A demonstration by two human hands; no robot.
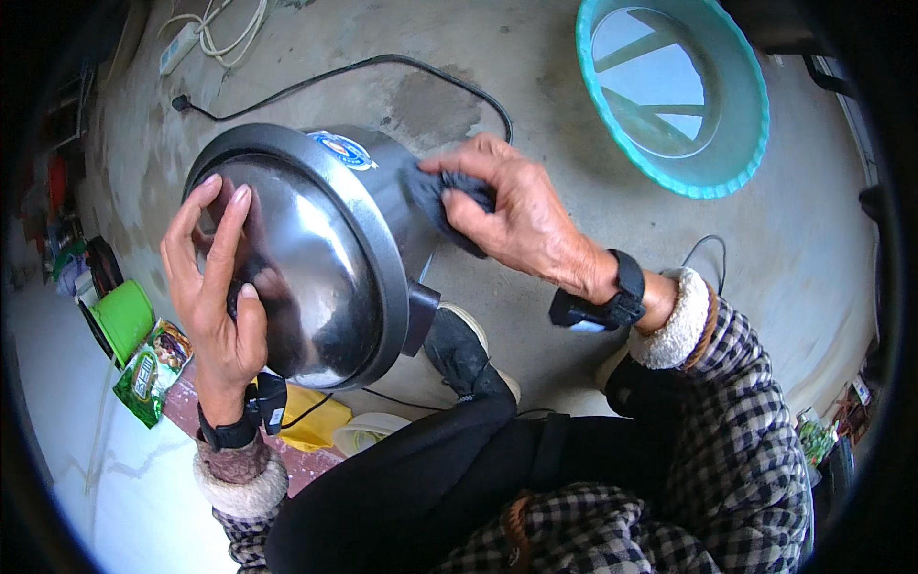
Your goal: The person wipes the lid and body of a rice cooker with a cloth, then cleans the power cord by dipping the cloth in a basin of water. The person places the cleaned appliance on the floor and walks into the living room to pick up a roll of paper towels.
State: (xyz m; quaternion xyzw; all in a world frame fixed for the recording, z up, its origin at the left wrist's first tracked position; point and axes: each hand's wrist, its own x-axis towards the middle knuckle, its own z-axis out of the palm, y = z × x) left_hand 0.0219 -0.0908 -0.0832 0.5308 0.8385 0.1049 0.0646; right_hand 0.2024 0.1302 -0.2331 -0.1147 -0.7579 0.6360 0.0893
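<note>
A dark cylindrical electric cooker with a shiny domed metal lid and a broad black rim tilts in front of me. My left hand lies against the lid with its fingers spread; something dark, partly hidden, shows beside its palm. Pinched in my right hand is a dark cloth, pressed to the cooker's side wall. The hand's edges look blurred. A blue and white sticker is on the wall near the rim. Below the rim juts a dark handle.
A turquoise basin of water stands at the upper right. A black plugged cord curves across the concrete floor, near a white power strip. Green packets, a yellow bag and a white bowl lie at the left and below.
</note>
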